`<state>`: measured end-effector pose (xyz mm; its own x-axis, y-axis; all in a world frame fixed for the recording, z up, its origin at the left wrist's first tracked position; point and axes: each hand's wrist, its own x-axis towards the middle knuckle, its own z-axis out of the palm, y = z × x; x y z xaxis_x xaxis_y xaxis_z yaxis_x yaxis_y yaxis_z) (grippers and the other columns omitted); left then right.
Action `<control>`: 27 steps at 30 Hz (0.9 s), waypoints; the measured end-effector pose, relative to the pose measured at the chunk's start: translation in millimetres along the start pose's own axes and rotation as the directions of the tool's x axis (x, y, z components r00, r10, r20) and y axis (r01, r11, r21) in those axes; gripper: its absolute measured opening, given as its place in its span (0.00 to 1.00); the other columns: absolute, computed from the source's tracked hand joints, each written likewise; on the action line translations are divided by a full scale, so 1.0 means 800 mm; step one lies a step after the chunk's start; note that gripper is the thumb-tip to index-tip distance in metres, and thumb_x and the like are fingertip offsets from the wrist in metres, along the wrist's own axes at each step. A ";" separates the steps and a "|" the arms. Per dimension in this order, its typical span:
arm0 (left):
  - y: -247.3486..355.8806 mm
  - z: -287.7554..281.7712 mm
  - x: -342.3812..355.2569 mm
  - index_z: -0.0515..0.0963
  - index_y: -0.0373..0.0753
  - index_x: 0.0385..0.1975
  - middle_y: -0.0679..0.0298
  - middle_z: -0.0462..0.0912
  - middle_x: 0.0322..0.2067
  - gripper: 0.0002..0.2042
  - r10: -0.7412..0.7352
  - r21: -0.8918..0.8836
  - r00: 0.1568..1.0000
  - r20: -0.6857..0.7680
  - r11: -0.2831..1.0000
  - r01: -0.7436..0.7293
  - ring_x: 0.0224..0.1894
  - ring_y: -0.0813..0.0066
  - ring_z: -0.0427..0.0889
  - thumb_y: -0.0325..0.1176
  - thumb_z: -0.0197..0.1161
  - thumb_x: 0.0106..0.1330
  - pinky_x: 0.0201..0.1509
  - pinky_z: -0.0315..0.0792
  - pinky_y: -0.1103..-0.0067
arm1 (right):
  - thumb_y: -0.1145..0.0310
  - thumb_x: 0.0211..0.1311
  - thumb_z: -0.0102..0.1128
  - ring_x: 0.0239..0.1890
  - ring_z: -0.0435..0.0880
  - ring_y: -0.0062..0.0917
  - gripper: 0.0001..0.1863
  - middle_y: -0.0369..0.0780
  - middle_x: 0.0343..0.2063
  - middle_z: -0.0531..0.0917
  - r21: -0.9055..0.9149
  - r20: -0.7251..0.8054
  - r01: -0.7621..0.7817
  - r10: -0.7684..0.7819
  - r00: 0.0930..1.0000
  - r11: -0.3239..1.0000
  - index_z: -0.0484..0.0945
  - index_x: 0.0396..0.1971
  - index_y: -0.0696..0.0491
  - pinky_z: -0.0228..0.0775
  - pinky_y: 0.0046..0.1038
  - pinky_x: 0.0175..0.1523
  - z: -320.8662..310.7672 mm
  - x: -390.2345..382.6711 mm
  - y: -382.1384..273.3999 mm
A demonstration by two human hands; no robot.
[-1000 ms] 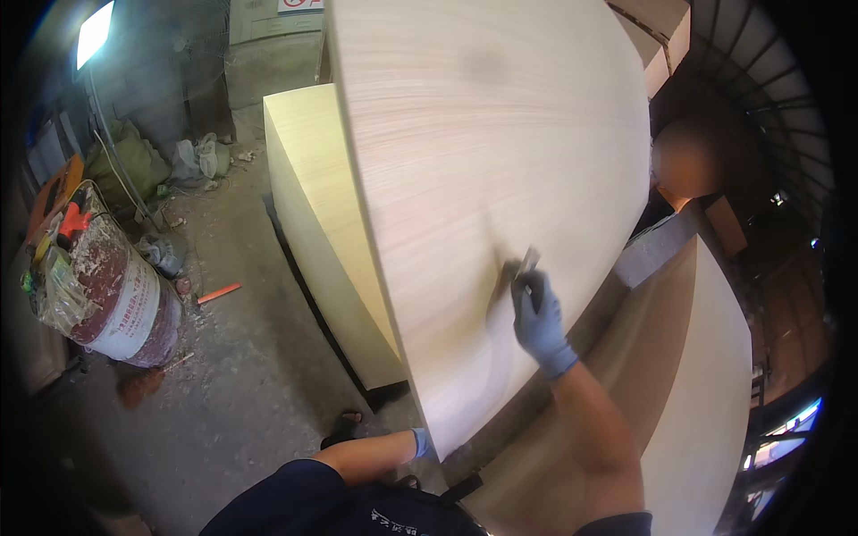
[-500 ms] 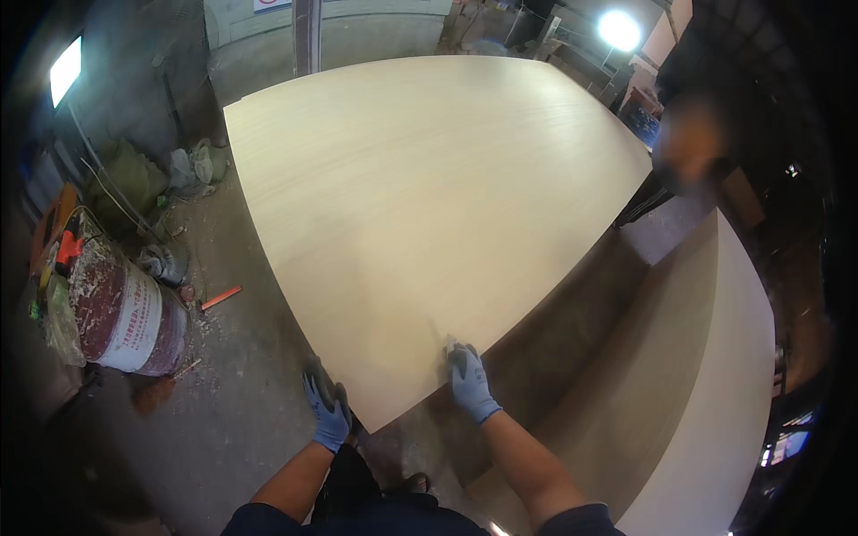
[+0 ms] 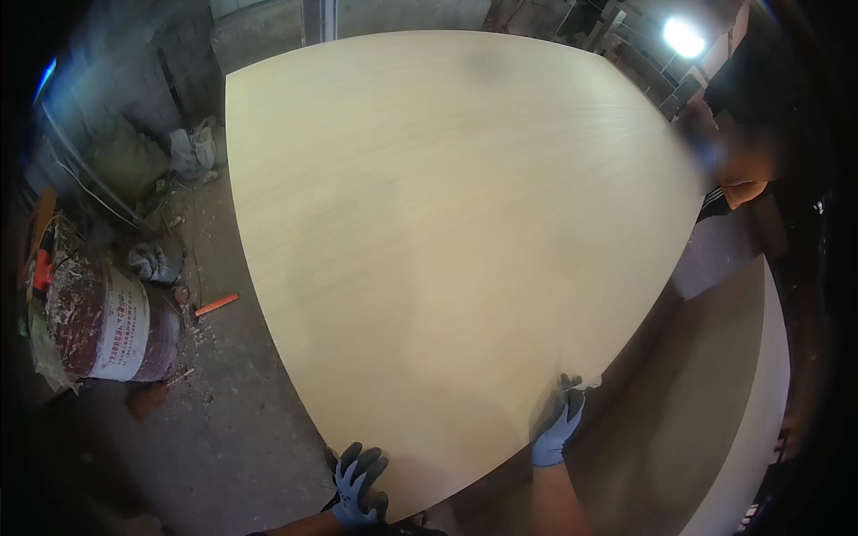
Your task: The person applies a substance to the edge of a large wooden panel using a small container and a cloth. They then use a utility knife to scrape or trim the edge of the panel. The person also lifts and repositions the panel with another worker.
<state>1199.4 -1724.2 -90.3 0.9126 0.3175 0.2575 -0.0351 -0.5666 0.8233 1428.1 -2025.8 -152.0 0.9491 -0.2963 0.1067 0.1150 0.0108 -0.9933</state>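
A large pale wooden sheet (image 3: 447, 223) lies broad face up across the middle, its near corner at the bottom. My left hand (image 3: 356, 482), in a light-blue glove with dark palm, grips the sheet's left edge near that corner, fingers bent. My right hand (image 3: 559, 420), gloved alike, is closed at the right edge, on a small pale thing too small to make out.
A person (image 3: 733, 165), partly blurred, stands at the far right edge. Another pale panel (image 3: 760, 375) is at lower right. A maroon drum (image 3: 80, 330) with tools and debris, an orange strip (image 3: 216, 304) and sacks (image 3: 192, 147) are on the left floor. A lamp (image 3: 683, 37) shines behind.
The sheet has swung from steeply raised to lying flatter. Both my hands have moved down toward its near edges, my right hand also rightward since the middle frame. The view has shifted.
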 end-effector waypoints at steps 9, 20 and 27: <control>0.017 0.016 0.015 0.78 0.44 0.55 0.61 0.75 0.58 0.21 -0.069 0.077 0.971 0.228 0.996 0.052 0.64 0.49 0.66 0.41 0.61 0.61 0.66 0.59 0.55 | 0.75 0.68 0.50 0.56 0.77 0.31 0.07 0.42 0.48 0.78 0.061 -0.041 -0.028 0.030 0.999 0.998 0.74 0.43 0.58 0.64 0.32 0.65 -0.028 0.053 0.014; -0.130 -0.082 0.305 0.70 0.40 0.60 0.52 0.66 0.65 0.27 -0.045 0.503 0.995 -0.093 0.860 0.086 0.70 0.51 0.57 0.50 0.57 0.66 0.73 0.47 0.58 | 0.79 0.58 0.58 0.40 0.84 0.30 0.02 0.45 0.33 0.84 -0.271 0.056 -0.401 0.430 0.901 0.875 0.75 0.30 0.58 0.76 0.31 0.51 -0.182 -0.129 -0.175; -0.045 -0.006 0.054 0.57 0.38 0.70 0.48 0.54 0.71 0.36 0.122 0.526 0.950 0.288 0.809 -0.263 0.74 0.44 0.47 0.50 0.56 0.65 0.73 0.43 0.50 | 0.69 0.65 0.58 0.44 0.81 0.29 0.08 0.43 0.33 0.82 -0.679 -0.357 -0.373 0.159 0.921 0.633 0.76 0.35 0.60 0.71 0.30 0.56 -0.492 -0.350 -0.369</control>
<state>1237.7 -1686.6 -106.0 0.9799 0.0138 0.1992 -0.0542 -0.9417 0.3320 1013.1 -2321.6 93.8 0.7875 -0.6116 -0.0760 -0.4798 -0.5309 -0.6986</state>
